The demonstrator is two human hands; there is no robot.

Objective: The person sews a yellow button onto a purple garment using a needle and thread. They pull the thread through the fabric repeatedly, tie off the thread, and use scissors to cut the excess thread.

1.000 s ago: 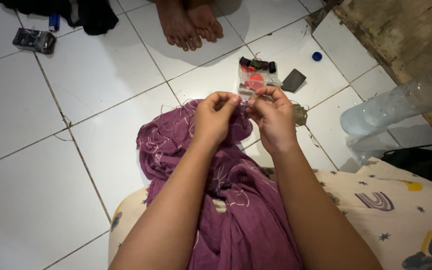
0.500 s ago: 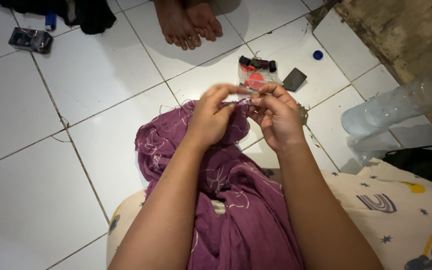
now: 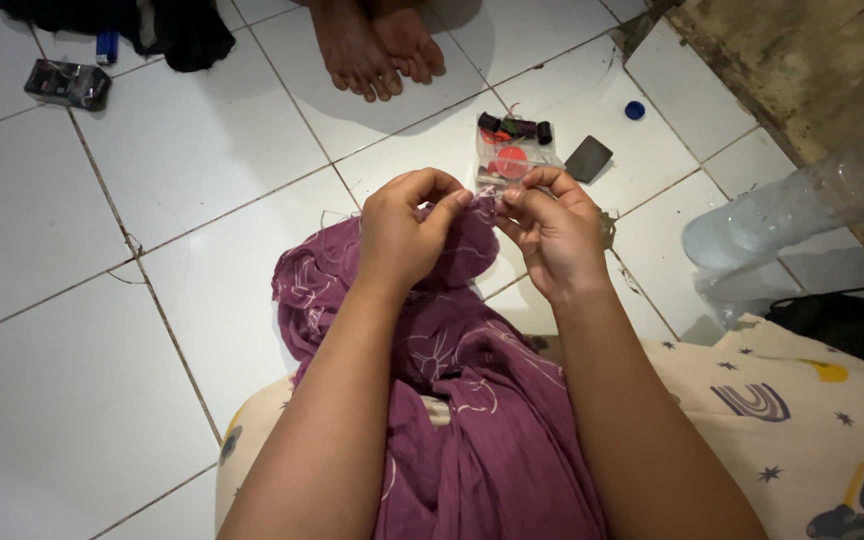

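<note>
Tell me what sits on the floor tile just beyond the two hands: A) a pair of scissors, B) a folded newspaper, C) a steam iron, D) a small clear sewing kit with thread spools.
D: just past the left hand and right hand, which pinch the purple cloth, a clear sewing kit with dark spools lies on the white tile floor.

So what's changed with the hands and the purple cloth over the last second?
Little. The left hand curled into a tighter fist on the top edge of the purple cloth and sits a bit lower and further left. The right hand turned slightly, its fingertips still pinched at the same edge beside the left. Nothing was let go. The sewing kit and plastic bottle on the floor stayed put.
</note>
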